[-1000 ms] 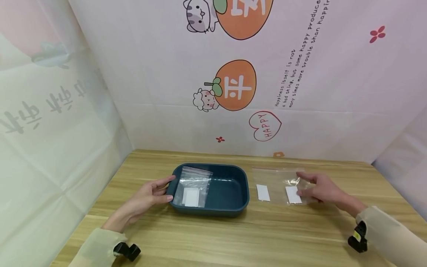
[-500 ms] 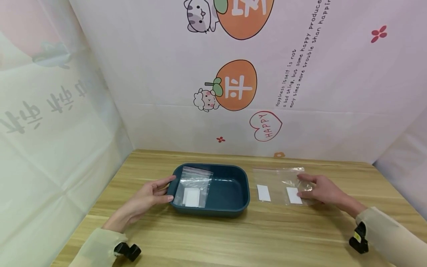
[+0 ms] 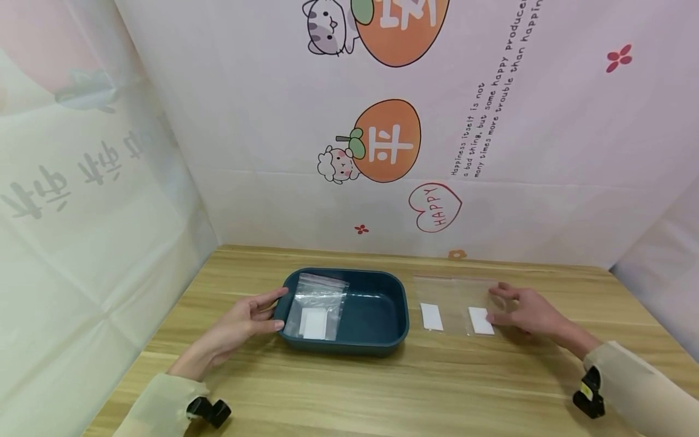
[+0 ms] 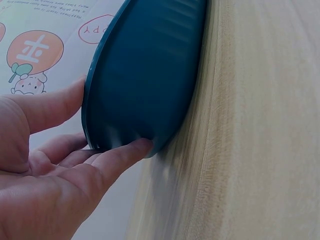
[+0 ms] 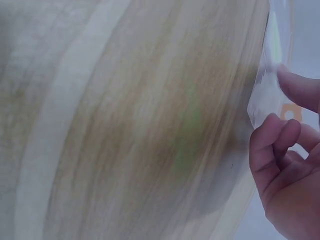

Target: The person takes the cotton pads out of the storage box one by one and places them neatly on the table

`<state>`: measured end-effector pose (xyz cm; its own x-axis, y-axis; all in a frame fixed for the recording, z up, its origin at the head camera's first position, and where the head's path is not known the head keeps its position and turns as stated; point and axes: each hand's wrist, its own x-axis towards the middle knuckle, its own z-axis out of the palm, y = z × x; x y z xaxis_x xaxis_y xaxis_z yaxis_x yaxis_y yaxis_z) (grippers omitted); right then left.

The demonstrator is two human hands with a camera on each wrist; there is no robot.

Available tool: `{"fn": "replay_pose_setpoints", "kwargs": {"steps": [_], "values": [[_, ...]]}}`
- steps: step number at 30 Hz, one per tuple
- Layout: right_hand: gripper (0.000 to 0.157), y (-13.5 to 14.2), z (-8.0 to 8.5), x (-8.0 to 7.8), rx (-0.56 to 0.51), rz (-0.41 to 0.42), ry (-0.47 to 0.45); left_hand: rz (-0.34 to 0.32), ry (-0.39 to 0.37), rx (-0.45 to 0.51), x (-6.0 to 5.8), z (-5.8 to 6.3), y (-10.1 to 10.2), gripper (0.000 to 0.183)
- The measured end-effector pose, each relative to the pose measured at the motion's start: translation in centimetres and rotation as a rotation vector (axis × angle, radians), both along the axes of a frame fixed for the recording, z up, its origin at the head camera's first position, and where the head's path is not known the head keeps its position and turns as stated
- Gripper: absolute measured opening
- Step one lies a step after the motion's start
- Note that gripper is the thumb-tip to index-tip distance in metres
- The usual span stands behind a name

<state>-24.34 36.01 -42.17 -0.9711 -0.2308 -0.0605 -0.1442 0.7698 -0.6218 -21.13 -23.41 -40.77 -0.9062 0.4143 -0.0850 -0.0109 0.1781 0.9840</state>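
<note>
My left hand (image 3: 246, 315) holds the left end of a dark blue tray (image 3: 374, 325); thumb and fingers spread along its rim, as the left wrist view shows too. Inside the tray's left part lies a clear zip bag (image 3: 322, 297) with a white card in it. To the right of the tray, two more clear zip bags lie side by side on the table: the left bag (image 3: 432, 291) and the right bag (image 3: 472, 291), each with a white card low inside. My right hand (image 3: 526, 312) touches the right bag at its right edge, thumb near the card.
The wooden table (image 3: 382, 394) runs up to a printed cloth backdrop (image 3: 284, 212) with cartoon fruit and lettering. A white cloth (image 3: 104, 255) hangs along the left side. Each sleeve carries a small black camera (image 3: 210, 413).
The right bag, crinkled and shiny before, now lies flatter, its top edge straighter. My right hand has shifted only slightly. The left hand and the tray have stayed still.
</note>
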Motion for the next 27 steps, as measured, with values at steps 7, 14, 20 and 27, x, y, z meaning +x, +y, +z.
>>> {"fn": "replay_pose_setpoints", "kwargs": {"steps": [7, 14, 20, 27], "values": [[0.057, -0.2, 0.1, 0.2, -0.006, 0.044, 0.082, -0.001, -0.002, 0.005, 0.1, 0.0, 0.0, 0.076], [0.048, -0.3, -0.1, 0.3, 0.059, 0.097, 0.131, 0.003, 0.0, 0.004, 0.0, 0.0, 0.0, 0.075], [0.049, 0.0, -0.5, 0.1, 0.046, 0.101, 0.128, 0.006, -0.002, 0.004, 0.1, 0.0, 0.0, 0.075], [0.048, -0.6, 0.8, 0.5, -0.013, 0.062, 0.08, 0.007, 0.001, -0.003, 0.0, 0.0, 0.1, 0.074]]}}
